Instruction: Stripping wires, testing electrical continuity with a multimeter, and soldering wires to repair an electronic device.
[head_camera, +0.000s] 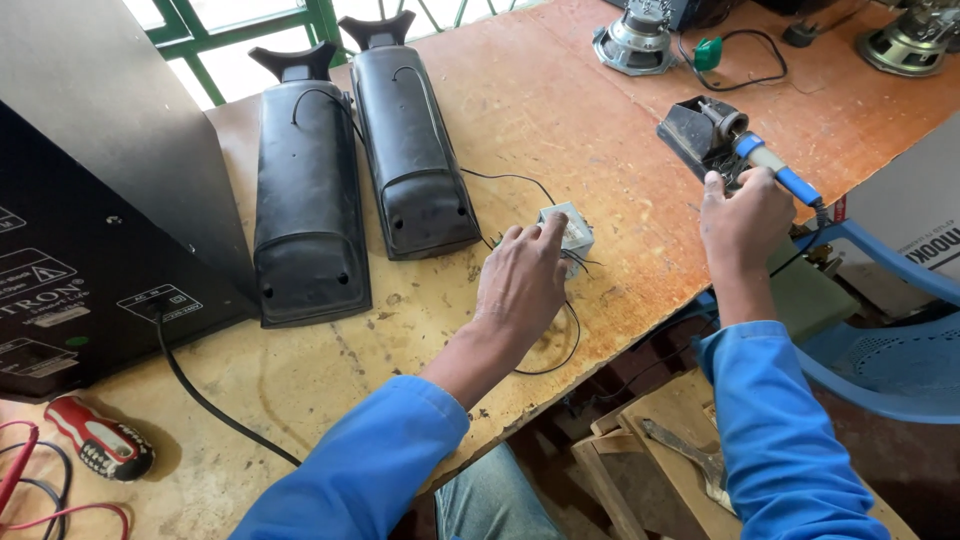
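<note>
Resting open-fingered on a small grey transformer (570, 232), left hand (522, 285); right hand (742, 218) grips blue-handled soldering iron (780, 172).

Both my arms reach forward, blue sleeves pushed up to mid-forearm, wrists bare. My left hand (522, 285) is palm down, back of the hand facing up, wrist nearly straight with the forearm. Its fingers (548, 232) are stretched forward and slightly spread, tips pressing down, thumb tucked under on the inner side and mostly hidden. My right hand (742, 215) sits further out and off to the right, well apart from the left. It's curled into a closed grip, knuckles up, thumb side pointing away from me, fingers wrapped round tight. Right wrist is a bit bent, forearm rising steeply from the elbow.
</note>
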